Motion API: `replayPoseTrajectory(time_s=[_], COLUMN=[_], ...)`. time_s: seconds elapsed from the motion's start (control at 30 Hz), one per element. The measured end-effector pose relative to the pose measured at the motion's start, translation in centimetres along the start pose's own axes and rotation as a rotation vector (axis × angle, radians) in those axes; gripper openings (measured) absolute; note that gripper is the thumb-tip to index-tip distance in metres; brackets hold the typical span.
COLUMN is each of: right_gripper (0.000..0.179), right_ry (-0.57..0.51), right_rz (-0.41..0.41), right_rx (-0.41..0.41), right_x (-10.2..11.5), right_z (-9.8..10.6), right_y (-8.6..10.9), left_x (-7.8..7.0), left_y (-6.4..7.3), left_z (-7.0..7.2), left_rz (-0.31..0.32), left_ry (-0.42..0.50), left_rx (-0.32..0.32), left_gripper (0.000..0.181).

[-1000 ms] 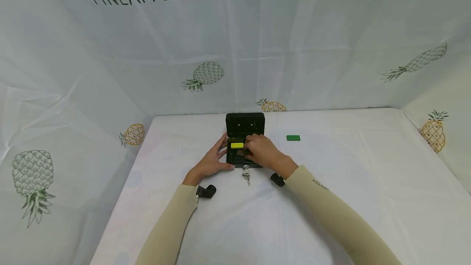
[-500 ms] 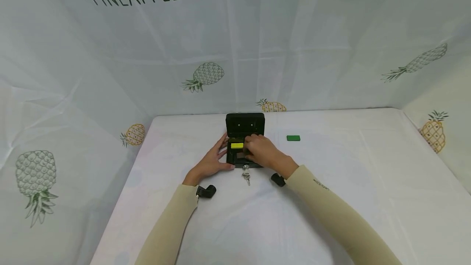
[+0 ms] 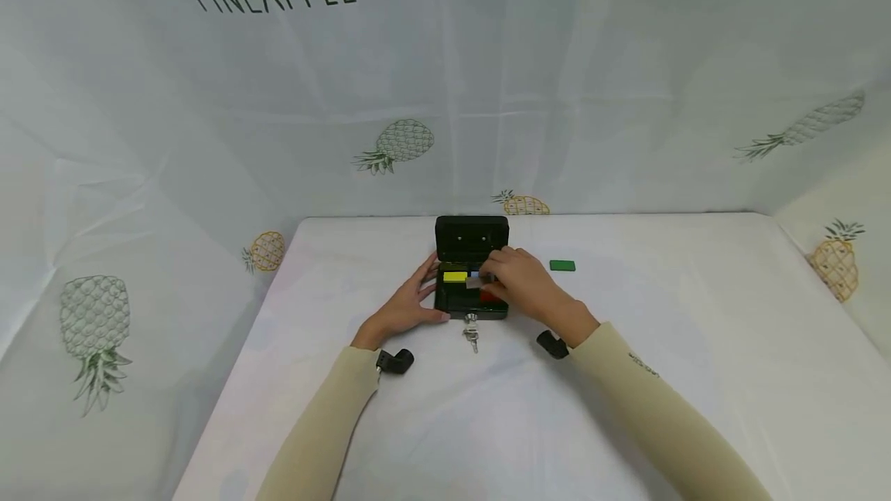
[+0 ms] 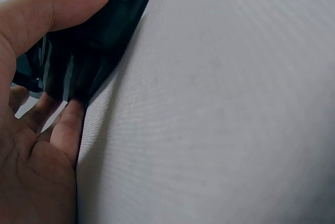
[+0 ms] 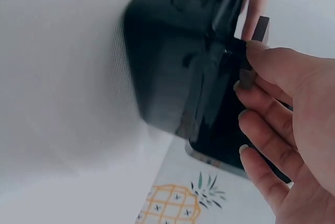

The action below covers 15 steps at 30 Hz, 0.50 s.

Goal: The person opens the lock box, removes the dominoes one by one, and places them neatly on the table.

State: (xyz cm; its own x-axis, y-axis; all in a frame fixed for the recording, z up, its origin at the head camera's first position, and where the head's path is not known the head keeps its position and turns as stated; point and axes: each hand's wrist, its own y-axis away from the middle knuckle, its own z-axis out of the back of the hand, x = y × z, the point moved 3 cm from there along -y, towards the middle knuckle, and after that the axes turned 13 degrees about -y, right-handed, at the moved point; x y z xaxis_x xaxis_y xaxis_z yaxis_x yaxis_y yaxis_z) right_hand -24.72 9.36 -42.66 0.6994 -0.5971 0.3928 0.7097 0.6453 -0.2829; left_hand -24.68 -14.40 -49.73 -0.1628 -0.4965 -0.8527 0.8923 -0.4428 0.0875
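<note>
A black cash box (image 3: 455, 304) stands on the table with its lid (image 3: 472, 236) raised. My right hand (image 3: 525, 284) is over the box's right half, pinching a small grey-brown block (image 5: 261, 29) between thumb and fingertips. Inside lie a yellow block (image 3: 455, 277), a blue one (image 3: 476, 274) partly covered, and a red one (image 3: 489, 296) under the right fingers. My left hand (image 3: 404, 310) is spread at the left side, its fingers against the side wall and its thumb at the front corner. A bunch of keys (image 3: 471, 335) hangs from the front lock.
A green block (image 3: 562, 265) lies on the white-covered table (image 3: 626, 377), right of the box. Behind the table rises a curtain (image 3: 320, 114) printed with pineapples. Each wrist carries a small black camera, such as the left one (image 3: 397, 362).
The right hand has lifted slightly with the grey-brown block, bringing the red and blue blocks into sight. The left hand stays at the box's side. The head view has shifted a little.
</note>
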Motion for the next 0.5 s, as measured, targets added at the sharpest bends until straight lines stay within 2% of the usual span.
replayPoseTrajectory(time_s=[0.27, 0.5], right_gripper=[0.022, 0.023], right_ry=[-0.002, 0.017], right_rz=[-0.065, -0.065], right_rx=[-0.051, -0.134], right_x=[-0.6, -2.3], right_z=[2.1, 3.3], right_y=[1.3, 2.7], left_x=[-0.1, -0.1], left_y=[0.0, 0.2], left_z=[0.0, -0.1], left_rz=[0.009, 0.010], left_ry=[-0.017, -0.007], left_rx=[-0.010, -0.014], left_gripper=[0.124, 0.125])
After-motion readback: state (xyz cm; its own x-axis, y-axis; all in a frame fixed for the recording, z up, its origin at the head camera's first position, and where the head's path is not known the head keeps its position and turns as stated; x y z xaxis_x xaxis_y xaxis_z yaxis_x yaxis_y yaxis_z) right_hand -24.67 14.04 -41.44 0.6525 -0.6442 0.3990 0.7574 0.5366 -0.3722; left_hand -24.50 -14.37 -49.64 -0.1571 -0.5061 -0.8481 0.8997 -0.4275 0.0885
